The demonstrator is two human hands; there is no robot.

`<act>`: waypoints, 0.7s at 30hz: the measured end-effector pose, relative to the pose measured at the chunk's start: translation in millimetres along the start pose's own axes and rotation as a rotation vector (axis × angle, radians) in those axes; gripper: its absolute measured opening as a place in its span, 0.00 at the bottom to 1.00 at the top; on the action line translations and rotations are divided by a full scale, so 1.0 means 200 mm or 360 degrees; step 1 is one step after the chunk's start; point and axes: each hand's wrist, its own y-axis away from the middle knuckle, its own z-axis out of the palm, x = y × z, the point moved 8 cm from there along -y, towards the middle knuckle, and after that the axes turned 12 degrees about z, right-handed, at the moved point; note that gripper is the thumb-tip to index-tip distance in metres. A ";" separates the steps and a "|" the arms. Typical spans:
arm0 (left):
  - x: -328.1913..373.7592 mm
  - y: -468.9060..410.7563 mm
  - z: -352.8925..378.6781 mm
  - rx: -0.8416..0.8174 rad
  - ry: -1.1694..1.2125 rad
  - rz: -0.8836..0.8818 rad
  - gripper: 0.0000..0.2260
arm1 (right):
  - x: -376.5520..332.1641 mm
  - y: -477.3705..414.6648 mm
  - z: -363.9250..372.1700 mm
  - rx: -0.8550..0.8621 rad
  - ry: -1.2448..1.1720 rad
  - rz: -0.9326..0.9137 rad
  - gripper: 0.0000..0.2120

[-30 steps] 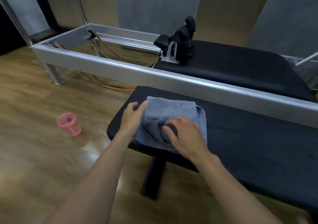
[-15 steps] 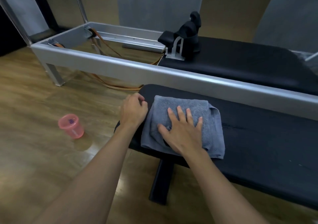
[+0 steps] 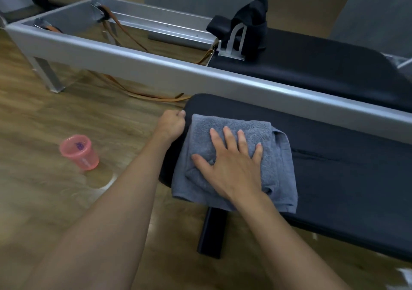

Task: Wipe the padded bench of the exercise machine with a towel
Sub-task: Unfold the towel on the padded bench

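Observation:
A folded grey towel (image 3: 278, 167) lies on the left end of the black padded bench (image 3: 347, 178). My right hand (image 3: 231, 162) presses flat on the towel with its fingers spread and straight. My left hand (image 3: 171, 124) sits at the bench's left end, just left of the towel, with its fingers curled in; nothing shows in its grip. Part of the towel hangs over the bench's near edge.
The machine's silver frame rail (image 3: 200, 75) runs just behind the bench, with a black carriage pad (image 3: 312, 66) and shoulder rest (image 3: 252, 28) beyond it. Orange cords (image 3: 124, 35) hang inside the frame. A pink plastic cup (image 3: 78, 152) stands on the wooden floor to the left.
My left hand has let go of the towel's left edge and curled up beside it. My right hand has flattened on the towel, which now lies a little further right.

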 end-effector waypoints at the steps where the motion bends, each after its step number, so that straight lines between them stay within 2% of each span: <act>1: -0.03 -0.01 0.00 0.0013 0.0122 -0.0050 0.16 | -0.01 -0.03 0.01 0.0009 -0.0004 -0.0010 0.38; 4: -0.09 0.00 0.01 0.0017 0.0462 -0.0147 0.14 | -0.03 -0.24 0.02 -0.0025 -0.0013 -0.0054 0.34; 6: -0.10 -0.01 0.01 0.0040 0.0553 -0.0163 0.12 | -0.05 -0.44 0.02 -0.0071 -0.0006 -0.0050 0.33; 10: -0.13 -0.04 0.01 0.0044 0.0515 -0.0206 0.11 | -0.14 -0.80 0.04 -0.0065 0.0028 -0.0011 0.35; 12: -0.13 -0.07 0.00 0.0070 0.0410 -0.0222 0.14 | -0.19 -0.87 0.03 -0.0037 0.0035 0.0020 0.35; 15: -0.12 -0.05 -0.04 0.0235 0.0361 -0.0309 0.22 | -0.20 -0.83 0.01 0.0023 0.0079 0.0004 0.35; 17: -0.12 -0.03 -0.02 0.0253 0.0660 -0.0335 0.27 | -0.20 -0.73 0.00 0.0006 0.0086 -0.0033 0.34; 19: -0.10 0.01 0.02 0.0116 0.1108 -0.0390 0.31 | -0.22 -0.58 0.01 -0.0053 0.0073 -0.0081 0.33; 21: -0.08 0.04 0.02 0.0044 0.1182 -0.0391 0.33 | -0.24 -0.39 0.02 -0.0073 0.0020 -0.0155 0.32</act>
